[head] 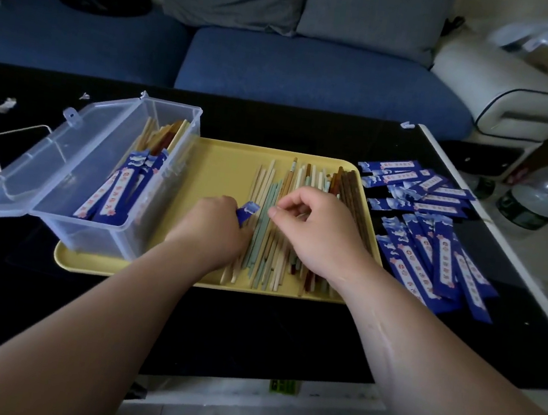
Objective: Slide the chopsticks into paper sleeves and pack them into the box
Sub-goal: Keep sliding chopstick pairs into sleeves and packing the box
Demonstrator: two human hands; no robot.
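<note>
Single view: head-worn wide-angle camera, facing forward and down, near the yellow tray (225,167), which sits mid-frame. Both arms run up from the bottom edge to the left hand (213,222) and right hand (316,228) over the tray. Sofa (316,74) beyond the tray.

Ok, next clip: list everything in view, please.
box: one, clear, lid open, on tray's left end
sleeved chopsticks: several, blue sleeves, in box
tray: one, yellow, on table
loose chopsticks: many, mixed colours, on tray
loose sleeves: many, blue, right of tray
table: one, black
sofa: one, blue, behind table
bottle: one, clear, far right
left hand: holds one blue sleeve
right hand: fingers curled over loose chopsticks, grip unclear
</note>
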